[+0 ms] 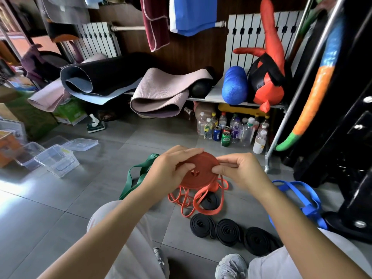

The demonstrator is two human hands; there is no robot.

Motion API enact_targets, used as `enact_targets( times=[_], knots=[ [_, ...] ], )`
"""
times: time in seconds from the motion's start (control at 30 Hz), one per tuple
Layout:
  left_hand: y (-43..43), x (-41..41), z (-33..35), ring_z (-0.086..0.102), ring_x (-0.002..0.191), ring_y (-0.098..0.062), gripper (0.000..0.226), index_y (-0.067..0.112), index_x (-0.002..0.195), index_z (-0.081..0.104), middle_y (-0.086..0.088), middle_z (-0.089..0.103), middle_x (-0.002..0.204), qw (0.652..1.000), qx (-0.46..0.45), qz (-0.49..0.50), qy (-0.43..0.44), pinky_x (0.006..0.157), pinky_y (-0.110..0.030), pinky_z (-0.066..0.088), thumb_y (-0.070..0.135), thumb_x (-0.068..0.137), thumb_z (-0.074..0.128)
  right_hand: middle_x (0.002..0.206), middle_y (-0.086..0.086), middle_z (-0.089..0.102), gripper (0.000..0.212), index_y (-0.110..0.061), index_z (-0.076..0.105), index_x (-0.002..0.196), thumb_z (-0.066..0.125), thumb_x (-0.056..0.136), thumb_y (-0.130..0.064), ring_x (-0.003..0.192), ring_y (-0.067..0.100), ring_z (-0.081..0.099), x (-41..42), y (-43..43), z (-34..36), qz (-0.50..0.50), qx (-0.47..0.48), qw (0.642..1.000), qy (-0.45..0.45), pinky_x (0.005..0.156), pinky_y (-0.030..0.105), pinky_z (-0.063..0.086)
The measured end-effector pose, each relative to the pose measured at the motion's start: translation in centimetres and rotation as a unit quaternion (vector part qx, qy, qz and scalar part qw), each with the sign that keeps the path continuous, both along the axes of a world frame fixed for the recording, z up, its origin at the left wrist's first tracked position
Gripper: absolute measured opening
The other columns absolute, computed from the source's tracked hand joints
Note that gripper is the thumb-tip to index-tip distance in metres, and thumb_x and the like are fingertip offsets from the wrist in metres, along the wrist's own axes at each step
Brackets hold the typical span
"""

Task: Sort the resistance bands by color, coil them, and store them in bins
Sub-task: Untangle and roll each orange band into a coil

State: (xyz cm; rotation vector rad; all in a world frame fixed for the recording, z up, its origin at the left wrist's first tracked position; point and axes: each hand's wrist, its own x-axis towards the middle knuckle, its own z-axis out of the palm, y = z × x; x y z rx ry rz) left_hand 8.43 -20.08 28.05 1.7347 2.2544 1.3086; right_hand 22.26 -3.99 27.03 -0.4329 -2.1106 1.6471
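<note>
Several colour groups lie spread over the grey tiled floor (pixel 60 208) around the person, apparently kept apart so each colour can be handled in turn. Clear plastic bins (pixel 57 161) sit well off to the left, a loose lid (pixel 80 144) just behind them, with no coloured band showing inside, so storing seems to come last. A loose blue band (pixel 302 195) sprawls at the far right and a loose green band (pixel 138 176) trails out at the left, both uncoiled. Three black coils (pixel 227 231) lie in a row near the feet, touching one another, finished and parked close at hand; another black band (pixel 210 201) lies partly under the red loops. Raised above these is the red coil (pixel 198 174), a flat disc between both hands, its unwound tail (pixel 199 202) hanging to the floor in loops. The left hand (pixel 165 170) curls its fingers over the disc's far rim with the thumb on its face, likely to stop the turns springing loose. The right hand (pixel 243 171) pinches the strap at the disc's right rim between thumb and fingertips, likely to lay on the next turn under tension.
</note>
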Motion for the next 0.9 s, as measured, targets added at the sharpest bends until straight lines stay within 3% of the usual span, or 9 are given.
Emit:
enact_targets(
  times=[0.13,0.3,0.4,0.53,0.6,0.77,0.9],
  knots=[
    [0.1,0.4,-0.3,0.056,0.098,-0.001,0.050,0.061,0.113,0.053,0.019,0.059,0.100,0.992,0.053,0.031,-0.106,0.083,-0.016,0.048,0.021,0.082,0.060,0.075,-0.015,0.073,0.028,-0.030,0.072,0.082,0.077,0.068,-0.007,0.073,0.001,0.070,0.2,-0.3,-0.2,-0.012,-0.035,0.999,0.035,0.064,0.009,0.050],
    [0.5,1.6,-1.4,0.061,0.102,-0.014,0.050,0.060,0.104,0.058,0.017,0.062,0.105,0.977,0.087,0.032,-0.194,0.090,-0.038,0.052,0.016,0.079,0.062,0.075,-0.012,0.074,0.029,-0.033,0.072,0.077,0.076,0.071,-0.005,0.072,0.004,0.070,0.3,-0.2,-0.5,-0.029,-0.052,0.997,0.044,0.064,0.010,0.050],
    [0.4,1.7,-1.7,0.059,0.099,-0.016,0.039,0.047,0.105,0.050,0.020,0.057,0.104,0.991,0.020,0.031,-0.129,0.087,-0.039,0.052,0.019,0.080,0.060,0.075,-0.009,0.074,0.026,-0.028,0.072,0.079,0.077,0.069,-0.006,0.072,0.007,0.071,0.5,0.1,-0.5,-0.016,-0.039,0.999,0.018,0.063,0.014,0.052],
    [0.6,1.4,-0.4,0.058,0.101,-0.017,0.053,0.042,0.124,0.037,0.009,0.053,0.119,0.985,-0.095,0.010,0.146,0.074,-0.029,0.050,0.022,0.082,0.063,0.078,-0.008,0.074,0.028,-0.032,0.071,0.079,0.079,0.071,-0.006,0.076,0.006,0.070,0.1,0.2,-0.2,0.002,0.038,0.999,-0.029,0.074,0.020,0.055],
    [0.9,1.5,0.3,0.059,0.101,-0.021,0.055,0.038,0.134,0.043,0.004,0.053,0.122,0.970,-0.123,-0.027,0.209,0.073,-0.034,0.051,0.018,0.085,0.059,0.077,-0.011,0.073,0.029,-0.033,0.071,0.079,0.079,0.071,-0.007,0.076,0.003,0.069,-0.2,0.2,0.2,0.013,0.050,0.998,-0.029,0.072,0.015,0.052],
    [1.0,0.6,1.1,0.059,0.095,-0.021,0.047,0.032,0.129,0.053,0.005,0.056,0.113,0.989,-0.074,-0.027,0.123,0.077,-0.037,0.051,0.010,0.088,0.056,0.073,-0.018,0.072,0.032,-0.032,0.070,0.080,0.075,0.073,-0.001,0.076,-0.001,0.069,-0.2,0.4,1.3,0.013,0.015,1.000,0.008,0.067,0.009,0.050],
    [0.8,0.3,0.4,0.054,0.096,-0.005,0.045,0.038,0.124,0.053,0.017,0.053,0.105,0.999,-0.013,0.001,0.048,0.083,-0.023,0.048,0.014,0.086,0.056,0.077,-0.014,0.073,0.029,-0.028,0.071,0.083,0.074,0.073,0.000,0.077,0.001,0.069,0.3,0.8,1.3,0.013,0.004,1.000,0.013,0.068,0.010,0.051]
  ],
)
